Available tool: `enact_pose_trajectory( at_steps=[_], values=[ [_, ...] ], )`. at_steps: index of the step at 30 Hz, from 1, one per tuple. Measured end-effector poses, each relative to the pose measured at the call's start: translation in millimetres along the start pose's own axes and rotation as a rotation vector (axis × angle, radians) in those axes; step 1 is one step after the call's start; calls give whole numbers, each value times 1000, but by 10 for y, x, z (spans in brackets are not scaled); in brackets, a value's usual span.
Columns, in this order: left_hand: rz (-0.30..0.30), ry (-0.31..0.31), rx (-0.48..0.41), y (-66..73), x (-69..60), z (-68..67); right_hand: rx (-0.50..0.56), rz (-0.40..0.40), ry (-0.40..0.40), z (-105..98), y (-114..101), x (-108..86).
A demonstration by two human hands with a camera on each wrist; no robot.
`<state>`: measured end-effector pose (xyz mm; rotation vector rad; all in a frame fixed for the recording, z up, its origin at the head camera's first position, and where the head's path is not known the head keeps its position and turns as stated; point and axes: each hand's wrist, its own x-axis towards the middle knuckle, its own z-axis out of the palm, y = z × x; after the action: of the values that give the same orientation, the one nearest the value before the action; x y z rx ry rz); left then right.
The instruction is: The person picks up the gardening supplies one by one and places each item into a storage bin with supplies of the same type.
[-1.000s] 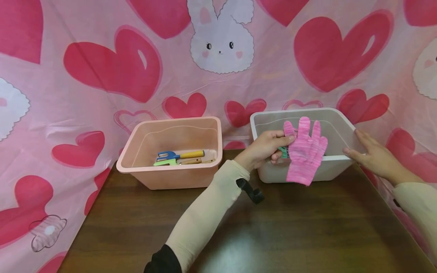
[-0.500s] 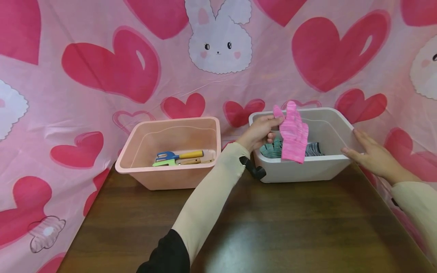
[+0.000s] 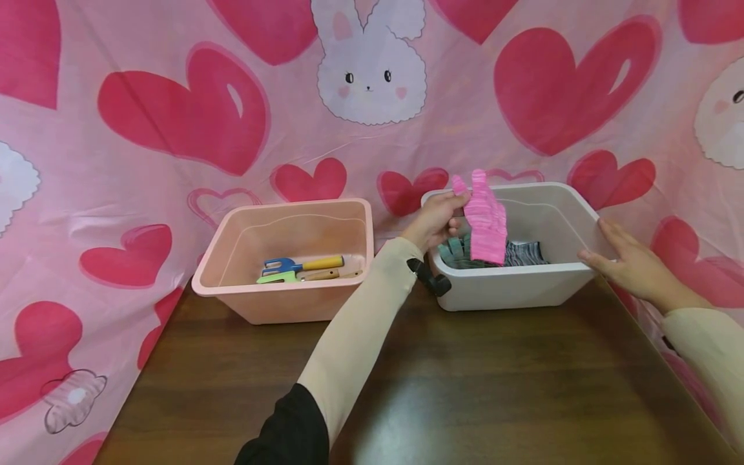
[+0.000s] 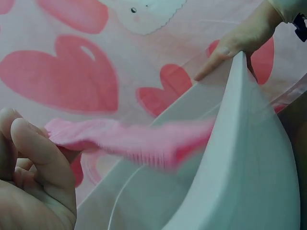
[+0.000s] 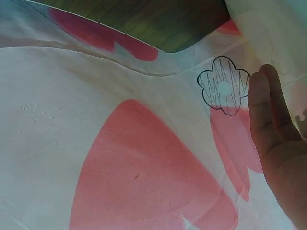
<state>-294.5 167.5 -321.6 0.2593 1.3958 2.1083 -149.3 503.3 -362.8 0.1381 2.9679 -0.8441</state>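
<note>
My left hand pinches a pink knit glove near its fingers, above the left part of a grey-white plastic bin. The glove hangs with its cuff downward, in front of the bin's inside. In the left wrist view the glove stretches out from my fingertips, blurred. A green glove and a dark striped knit piece lie inside the bin, partly hidden by the pink glove. My right hand rests at the bin's right front corner, fingers straight in the right wrist view.
A peach plastic bin stands to the left. It holds a blue fork with a yellow handle, a light green tool and wooden handles. Both bins stand on a dark wooden table before a pink heart-print cloth.
My left hand has moved left and slightly up and away with the pink glove, uncovering the green glove and striped piece in the bin. My right hand stays at the corner.
</note>
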Motion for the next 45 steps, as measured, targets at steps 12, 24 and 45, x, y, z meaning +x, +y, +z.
enact_pose_trajectory(
  at_steps=[12, 24, 45],
  values=[
    [-12, 17, 74, 33, -26, -70, -13, -10, 4, -10, -46, 35],
    [-19, 52, 231, 47, -104, -139, -10, -18, 9, -10, -93, 38],
    [161, 1, 427, 6, -495, -156, 3, -32, 16, 22, -7, -11]
  ],
)
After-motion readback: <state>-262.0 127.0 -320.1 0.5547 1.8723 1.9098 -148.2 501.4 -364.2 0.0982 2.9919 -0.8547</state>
